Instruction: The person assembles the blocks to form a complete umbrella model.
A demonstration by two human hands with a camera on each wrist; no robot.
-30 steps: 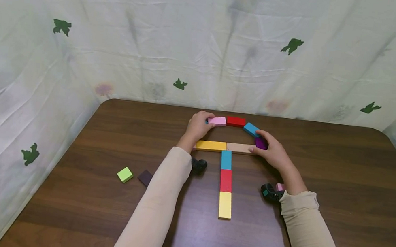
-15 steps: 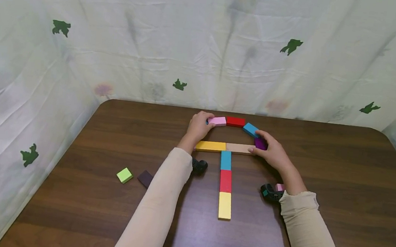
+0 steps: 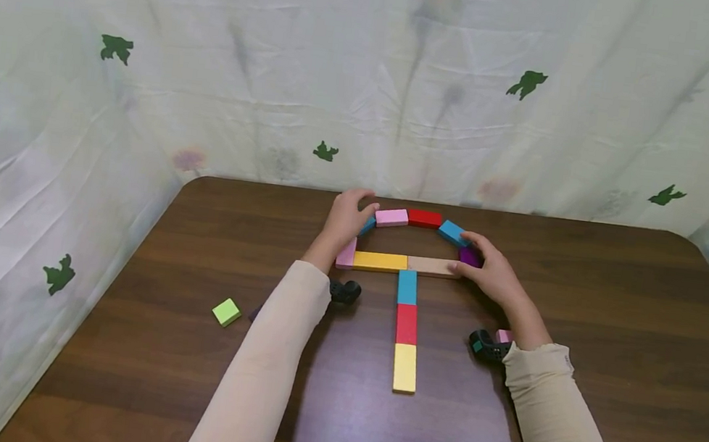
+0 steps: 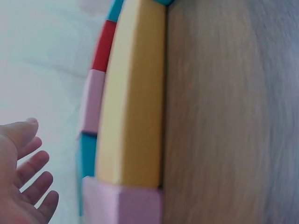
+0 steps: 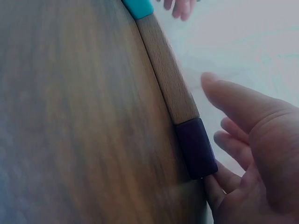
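Observation:
Wooden blocks lie as an arch over a crossbar and stem. My left hand (image 3: 343, 221), fingers spread and holding nothing, hovers by the arch's left side in the head view. Near it are a pink block (image 3: 391, 217), a partly covered blue block (image 3: 367, 227) and another pink block (image 3: 346, 254) at the yellow block's (image 3: 380, 262) left end. My right hand (image 3: 494, 272) rests at the arch's right side with fingers loosely bent beside the purple block (image 5: 196, 148). Its thumb stands apart from the plain wood block (image 5: 169, 70) in the right wrist view.
The stem has a blue block (image 3: 407, 287), a red block (image 3: 406, 324) and a pale yellow block (image 3: 405, 367). A green block (image 3: 226, 312) lies left of the left sleeve; a dark block (image 3: 255, 313) is mostly covered by that sleeve. A pink block (image 3: 504, 336) lies by the right wrist.
My left hand has let go of the pink block at the arch's top left and moved slightly left, uncovering the lower-left pink block. The right hand stays put.

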